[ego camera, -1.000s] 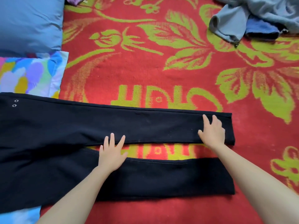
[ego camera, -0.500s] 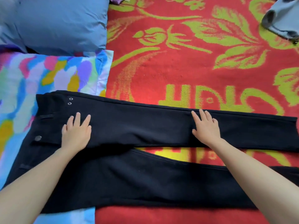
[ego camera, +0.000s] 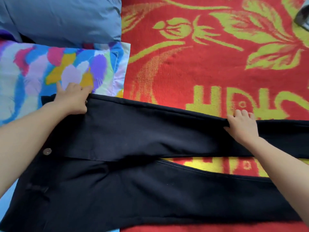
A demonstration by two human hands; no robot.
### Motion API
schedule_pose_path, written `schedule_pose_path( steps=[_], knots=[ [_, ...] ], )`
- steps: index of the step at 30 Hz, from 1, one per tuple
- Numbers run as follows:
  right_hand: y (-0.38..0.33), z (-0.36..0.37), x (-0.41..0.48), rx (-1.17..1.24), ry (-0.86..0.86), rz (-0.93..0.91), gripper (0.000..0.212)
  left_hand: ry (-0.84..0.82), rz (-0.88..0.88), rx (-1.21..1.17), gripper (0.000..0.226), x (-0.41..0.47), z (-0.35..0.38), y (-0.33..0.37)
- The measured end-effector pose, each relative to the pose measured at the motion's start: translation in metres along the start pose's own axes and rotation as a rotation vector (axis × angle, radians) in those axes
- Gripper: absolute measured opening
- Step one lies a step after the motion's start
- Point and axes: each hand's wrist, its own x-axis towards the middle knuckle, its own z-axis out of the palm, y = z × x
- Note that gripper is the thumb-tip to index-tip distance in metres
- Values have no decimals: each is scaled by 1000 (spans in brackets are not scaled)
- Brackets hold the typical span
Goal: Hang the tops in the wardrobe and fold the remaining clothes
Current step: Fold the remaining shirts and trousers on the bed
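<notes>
Left hand: the left hand (ego camera: 71,99) holds the far edge of the waist of the black trousers (ego camera: 133,131), thumb on top of the cloth, fingers tucked over the edge, one finger stretched onto the multicoloured pillow (ego camera: 33,69) beyond it.
Right hand: the right hand (ego camera: 242,126) grips the far edge of the upper leg, thumb on the cloth, fingertips curled over the hem line.
Trousers: plain black and lying flat under both forearms, with the waist by the left hand and the legs running past the right hand. There is a silver button (ego camera: 47,151) beneath the left forearm and a small rivet (ego camera: 86,102) at the left thumb. A narrow gap between the legs shows the blanket.
Underneath: a red blanket (ego camera: 200,64) with a yellow-green flower pattern.
Beyond the left hand: a blue pillow (ego camera: 63,19) behind the multicoloured one.
Far beyond the right hand: a corner of a grey garment (ego camera: 302,22).
Change: half a second ago both palms lay flat on the upper leg; now both have slid to its far edge and taken hold.
</notes>
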Motion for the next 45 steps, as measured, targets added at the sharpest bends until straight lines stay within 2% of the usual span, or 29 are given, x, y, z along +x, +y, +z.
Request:
schedule_pose_path(
  steps=[2,4,5,9,11,13,15,18,23,25,28,30,33,35,39,40,43,45],
  knots=[
    [10,3,-10,37,60,-27,27,47,31,-17,45,-8,-2,-7],
    [23,10,-25,38,137,-85,32,206,100,-54,15,-26,0,-18],
    [29,12,-36,37,149,-101,35,321,154,-66,11,-39,2,-24],
    [49,21,-81,64,156,-105,42,665,332,-90,21,-91,33,-44],
    [52,28,-106,70,150,-115,42,724,360,-61,27,-119,53,-47],
    [53,36,-133,97,137,-132,46,786,368,-44,22,-148,77,-48],
    [54,47,-160,130,107,-158,59,810,352,-23,18,-177,104,-48],
    [53,63,-199,123,66,-244,78,778,315,-34,18,-222,136,-43],
    [47,92,-249,124,10,-291,77,679,260,-45,22,-279,164,-30],
    [42,100,-258,122,8,-301,73,605,222,-5,21,-291,177,-27],
    [33,110,-261,131,-63,-252,62,386,-24,-23,48,-300,191,-15],
    [28,113,-261,100,-76,-206,54,285,-157,-67,54,-303,195,-2],
    [27,106,-261,93,-202,-92,37,192,-203,-66,55,-303,197,16],
    [35,100,-260,167,-259,-12,34,158,-178,-73,61,-299,200,29],
    [71,98,-258,428,-233,337,39,166,-9,-139,101,-282,191,78],
    [81,100,-258,511,-247,420,41,170,27,-153,100,-280,182,97],
    [110,105,-254,719,-256,623,47,202,196,-142,74,-276,152,163],
    [125,109,-251,785,-262,695,51,161,290,-133,74,-269,141,201]
  ],
)
